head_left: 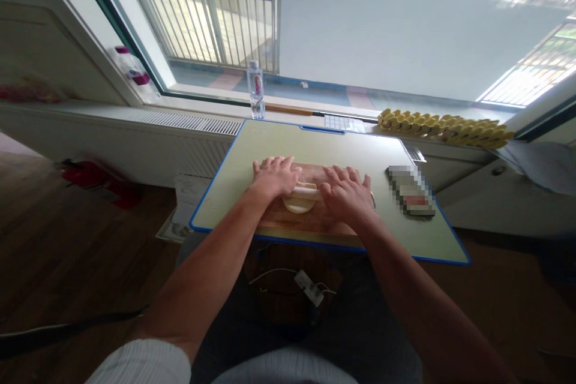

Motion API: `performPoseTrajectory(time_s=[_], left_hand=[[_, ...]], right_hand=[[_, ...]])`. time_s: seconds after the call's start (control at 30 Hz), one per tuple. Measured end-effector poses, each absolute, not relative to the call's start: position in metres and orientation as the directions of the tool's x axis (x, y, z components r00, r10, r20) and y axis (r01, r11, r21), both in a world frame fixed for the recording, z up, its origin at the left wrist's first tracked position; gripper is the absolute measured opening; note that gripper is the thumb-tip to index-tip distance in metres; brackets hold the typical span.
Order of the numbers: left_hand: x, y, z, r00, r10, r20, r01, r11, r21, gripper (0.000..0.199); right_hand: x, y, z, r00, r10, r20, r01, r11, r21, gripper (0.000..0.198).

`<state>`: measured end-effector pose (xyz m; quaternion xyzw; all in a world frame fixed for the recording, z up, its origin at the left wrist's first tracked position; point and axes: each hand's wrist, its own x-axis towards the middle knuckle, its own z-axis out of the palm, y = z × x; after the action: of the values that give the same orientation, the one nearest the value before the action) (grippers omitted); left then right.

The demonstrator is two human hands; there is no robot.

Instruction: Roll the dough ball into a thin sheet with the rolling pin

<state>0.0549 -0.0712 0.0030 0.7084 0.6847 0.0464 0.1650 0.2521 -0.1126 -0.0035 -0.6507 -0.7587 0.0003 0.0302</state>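
Note:
A pale rolling pin (308, 192) lies crosswise over a flattened piece of dough (299, 204). Both rest on a wooden cutting board (288, 223). My left hand (276, 176) presses on the pin's left end, palm down, with its fingers stretched forward and spread. On the right end lies my right hand (348, 192), also palm down and fingers apart. The palms cover the pin's two ends. Part of a metal ring (373, 201) shows at the board's right edge beside my right hand.
The blue-edged table (225, 186) carries a blurred-out phone-like object (411, 191) at right. Along the windowsill stand a water bottle (256, 90) and a yellow egg-carton-like strip (443, 127). A red fire extinguisher (99, 183) is at left; a power strip (309, 287) lies below the table.

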Motion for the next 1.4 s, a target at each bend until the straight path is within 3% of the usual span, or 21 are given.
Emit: performPoseTrajectory(time_s=[0.23,0.5,0.63,0.87,1.4], left_hand=[[0.055,-0.057,0.000,0.062,0.996,-0.067,0.963,-0.042,0.267,0.063],[0.057,-0.039,-0.001,0.048,0.997,-0.060,0.970,-0.032,0.241,0.056],[0.057,-0.047,-0.001,0.055,0.997,-0.045,0.969,-0.042,0.244,0.055],[0.057,-0.070,-0.001,0.087,0.996,-0.003,0.969,-0.084,0.231,0.054],[0.058,-0.094,-0.003,0.055,0.998,0.035,0.970,-0.062,0.236,0.059]], right_hand=[[0.250,-0.090,-0.001,-0.130,0.991,-0.033,0.991,0.129,-0.024,0.065],[0.250,-0.071,-0.002,-0.118,0.992,-0.046,0.990,0.114,-0.084,0.065],[0.250,-0.076,-0.006,-0.108,0.994,-0.035,0.993,0.106,-0.052,0.065],[0.250,-0.100,-0.014,-0.098,0.994,0.046,0.995,0.098,0.000,0.065],[0.249,-0.129,-0.023,-0.107,0.968,0.225,0.991,0.122,-0.053,0.064]])
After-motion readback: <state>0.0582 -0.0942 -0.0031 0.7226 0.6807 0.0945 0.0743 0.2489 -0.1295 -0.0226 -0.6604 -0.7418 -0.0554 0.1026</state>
